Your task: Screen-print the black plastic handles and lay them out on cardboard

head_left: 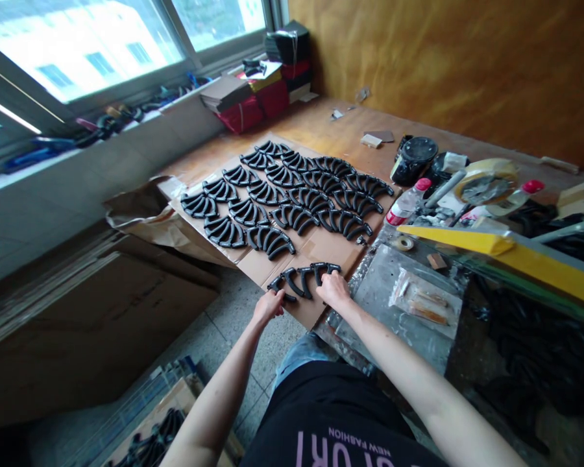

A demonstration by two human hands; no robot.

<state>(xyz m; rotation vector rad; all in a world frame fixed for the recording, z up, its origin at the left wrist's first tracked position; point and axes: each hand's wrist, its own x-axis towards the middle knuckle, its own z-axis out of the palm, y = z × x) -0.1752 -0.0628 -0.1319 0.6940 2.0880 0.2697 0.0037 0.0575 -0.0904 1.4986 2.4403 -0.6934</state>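
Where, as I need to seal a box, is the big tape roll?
In the head view, the big tape roll is on the right, between two red-capped bottles.

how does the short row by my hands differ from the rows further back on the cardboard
The short row has only a few pieces, more widely spaced; the back rows hold many, packed into tight fans.
The left hand and right hand are at the short row; no hand is at the back rows.
Both are glossy black, curved pieces on cardboard.
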